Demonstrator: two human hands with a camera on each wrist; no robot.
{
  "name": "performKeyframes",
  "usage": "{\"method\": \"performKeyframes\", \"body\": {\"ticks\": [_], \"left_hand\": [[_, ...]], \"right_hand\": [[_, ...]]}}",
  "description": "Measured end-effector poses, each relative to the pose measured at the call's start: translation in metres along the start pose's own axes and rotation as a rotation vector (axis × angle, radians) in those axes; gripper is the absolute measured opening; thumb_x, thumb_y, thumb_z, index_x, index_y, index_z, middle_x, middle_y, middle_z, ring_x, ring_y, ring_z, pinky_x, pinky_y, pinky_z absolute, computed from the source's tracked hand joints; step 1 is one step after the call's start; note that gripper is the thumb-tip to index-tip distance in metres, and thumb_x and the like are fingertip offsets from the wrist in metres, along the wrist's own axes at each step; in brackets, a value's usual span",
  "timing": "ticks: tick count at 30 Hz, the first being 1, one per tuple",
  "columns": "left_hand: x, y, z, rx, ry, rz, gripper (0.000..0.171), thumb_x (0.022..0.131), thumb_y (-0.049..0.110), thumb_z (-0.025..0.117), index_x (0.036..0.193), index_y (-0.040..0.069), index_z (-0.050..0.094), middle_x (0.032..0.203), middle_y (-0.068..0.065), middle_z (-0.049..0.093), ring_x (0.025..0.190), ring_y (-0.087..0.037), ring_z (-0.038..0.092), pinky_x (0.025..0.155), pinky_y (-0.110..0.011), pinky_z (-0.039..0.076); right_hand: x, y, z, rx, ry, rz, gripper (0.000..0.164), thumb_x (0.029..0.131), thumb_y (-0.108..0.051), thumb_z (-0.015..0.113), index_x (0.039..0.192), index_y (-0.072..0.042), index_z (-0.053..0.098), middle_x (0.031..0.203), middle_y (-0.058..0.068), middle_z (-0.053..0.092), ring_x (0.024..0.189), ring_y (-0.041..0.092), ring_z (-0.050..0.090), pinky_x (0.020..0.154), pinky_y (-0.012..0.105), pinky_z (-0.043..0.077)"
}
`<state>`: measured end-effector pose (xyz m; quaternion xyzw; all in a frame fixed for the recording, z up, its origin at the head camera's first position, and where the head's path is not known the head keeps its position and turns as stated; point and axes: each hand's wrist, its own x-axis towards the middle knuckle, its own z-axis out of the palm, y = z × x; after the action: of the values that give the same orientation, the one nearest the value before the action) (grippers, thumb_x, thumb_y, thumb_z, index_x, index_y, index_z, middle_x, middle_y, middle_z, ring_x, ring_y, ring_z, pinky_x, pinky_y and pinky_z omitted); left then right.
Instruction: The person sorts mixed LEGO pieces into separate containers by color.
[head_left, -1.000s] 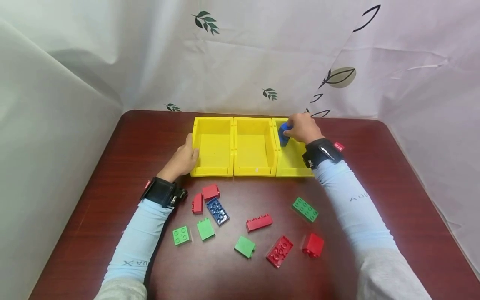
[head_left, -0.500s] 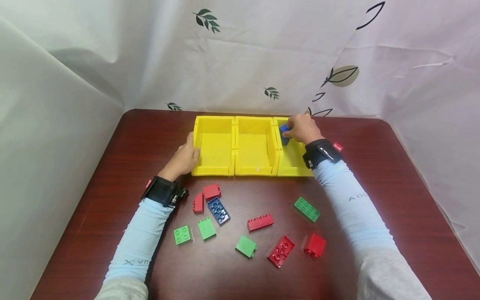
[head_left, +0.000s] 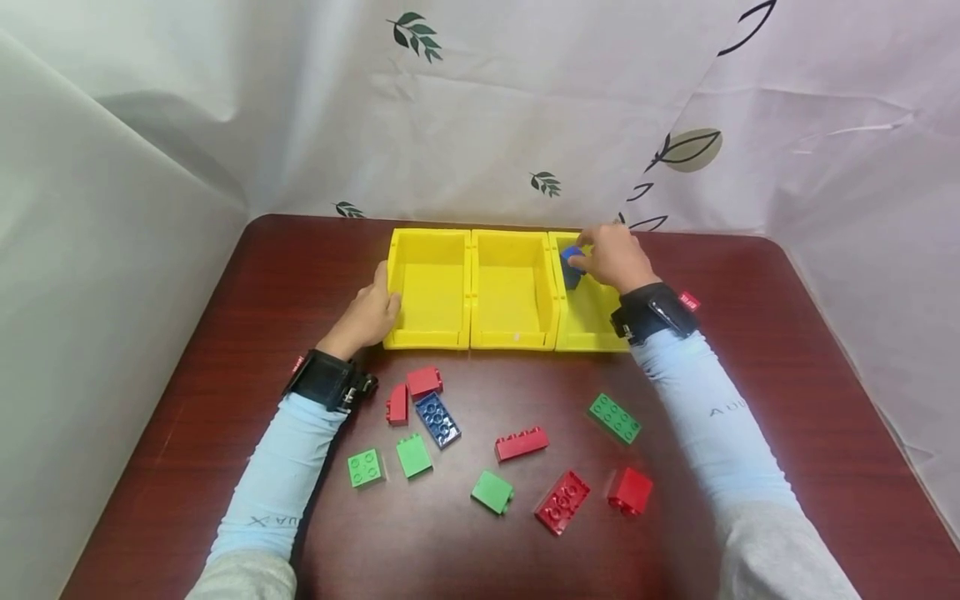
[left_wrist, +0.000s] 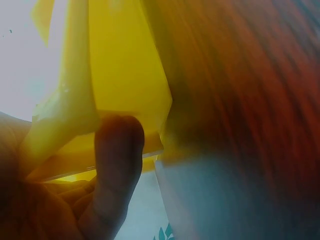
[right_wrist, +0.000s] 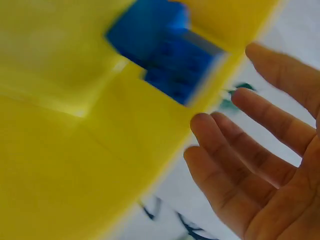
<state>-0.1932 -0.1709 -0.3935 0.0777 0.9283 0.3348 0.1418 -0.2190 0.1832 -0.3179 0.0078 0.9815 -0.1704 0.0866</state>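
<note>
Three yellow bins stand side by side at the back of the table. My left hand (head_left: 367,312) grips the outer wall of the left bin (head_left: 429,296), with the thumb on one side of that wall in the left wrist view. Over the right bin (head_left: 588,321) is my right hand (head_left: 618,258), its fingers spread and apart from the bricks in the right wrist view. Two blue bricks (right_wrist: 145,32) sit together in that bin's back left corner, the studs of one blue brick (right_wrist: 182,65) showing.
In front of the bins lie several loose bricks: red bricks such as a narrow one (head_left: 521,444), green bricks including a long one (head_left: 615,417), and a dark blue brick (head_left: 437,419). The middle bin (head_left: 510,296) stands between the outer two. A white patterned cloth (head_left: 480,117) hangs behind.
My right hand has let go of the blue brick and drawn slightly to the right, with its fingers opened. The left hand has kept its hold on the left bin.
</note>
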Motion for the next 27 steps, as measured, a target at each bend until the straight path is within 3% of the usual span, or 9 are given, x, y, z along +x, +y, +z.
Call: {"method": "performKeyframes", "body": {"ticks": [3,8,17,23,27], "left_hand": [[0.001,0.0,-0.001,0.003,0.002,0.002,0.063,0.105,0.017,0.038,0.155,0.01,-0.002,0.127,-0.024,0.046,0.096,-0.034,0.057,0.094,-0.049,0.051],[0.002,-0.001,-0.002,0.01,-0.004,-0.005,0.063,0.106,0.017,0.036,0.155,0.011,-0.003,0.124,-0.024,0.047,0.093,-0.033,0.057,0.091,-0.047,0.052],[0.002,-0.002,0.002,0.0,0.002,-0.005,0.063,0.106,0.019,0.036,0.155,0.011,-0.002,0.125,-0.023,0.047,0.093,-0.033,0.058,0.09,-0.046,0.052],[0.001,0.0,0.002,0.0,0.002,-0.01,0.063,0.106,0.02,0.039,0.154,0.012,-0.001,0.123,-0.022,0.046,0.093,-0.033,0.057,0.091,-0.047,0.052],[0.001,0.0,0.002,0.001,-0.002,-0.014,0.063,0.106,0.02,0.039,0.155,0.013,-0.001,0.124,-0.022,0.046,0.093,-0.033,0.057,0.092,-0.047,0.052]], "right_hand": [[-0.014,-0.007,-0.012,0.008,0.078,-0.071,0.039,0.094,-0.021,0.064,0.127,0.0,0.063,0.128,0.024,0.059,0.113,0.039,0.054,0.095,0.052,0.05],[-0.044,-0.026,-0.02,0.022,0.226,-0.25,0.033,0.093,-0.02,0.064,0.118,0.001,0.068,0.113,0.023,0.066,0.104,0.037,0.056,0.089,0.05,0.05],[-0.09,-0.062,-0.005,0.053,0.374,-0.537,0.03,0.087,-0.019,0.074,0.108,0.003,0.07,0.108,0.019,0.068,0.101,0.034,0.062,0.092,0.045,0.053],[-0.114,-0.083,0.024,0.065,0.291,-0.653,0.035,0.084,-0.023,0.078,0.109,-0.001,0.07,0.108,0.014,0.069,0.101,0.028,0.065,0.089,0.039,0.056],[-0.127,-0.092,0.052,0.008,0.203,-0.766,0.036,0.083,-0.028,0.079,0.11,-0.005,0.072,0.105,0.01,0.069,0.096,0.021,0.065,0.087,0.032,0.057]]}}
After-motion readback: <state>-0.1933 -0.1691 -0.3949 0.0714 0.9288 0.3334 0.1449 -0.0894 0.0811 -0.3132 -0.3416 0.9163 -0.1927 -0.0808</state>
